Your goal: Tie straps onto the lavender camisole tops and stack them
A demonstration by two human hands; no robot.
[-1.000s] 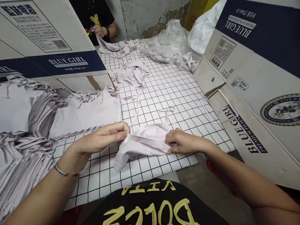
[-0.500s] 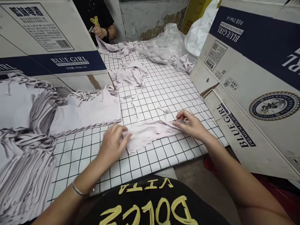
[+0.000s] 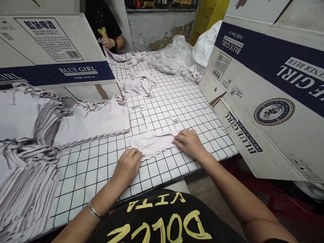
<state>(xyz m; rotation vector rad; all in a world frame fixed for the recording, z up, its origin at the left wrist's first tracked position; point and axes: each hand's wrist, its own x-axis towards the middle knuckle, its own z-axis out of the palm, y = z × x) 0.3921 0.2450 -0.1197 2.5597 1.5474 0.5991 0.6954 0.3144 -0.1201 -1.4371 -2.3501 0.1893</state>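
A pale pink camisole top (image 3: 154,143) with a wavy hem lies flat on the grid-patterned table cover, its thin straps (image 3: 174,122) pointing away from me. My left hand (image 3: 128,165) is closed on its near left corner, fingers together at the hem. At the other end, my right hand (image 3: 188,143) holds the right edge, fingers bent over the fabric and hiding that side. To the left, a stack of matching tops (image 3: 93,123) lies with wavy hems toward me.
More piled tops (image 3: 27,192) fill the left side. Cartons stand left (image 3: 78,72) and right (image 3: 243,87). Crumpled pink pieces (image 3: 139,84) and a clear plastic bag (image 3: 174,52) lie farther back. Across the table, a person's hand (image 3: 108,42) holds yellow-handled scissors (image 3: 102,32) and fabric.
My right hand has moved left and toward me, bringing its end of the top inward, and its raised fingers have come down. My left hand has closed on the corner. The view has shifted slightly.
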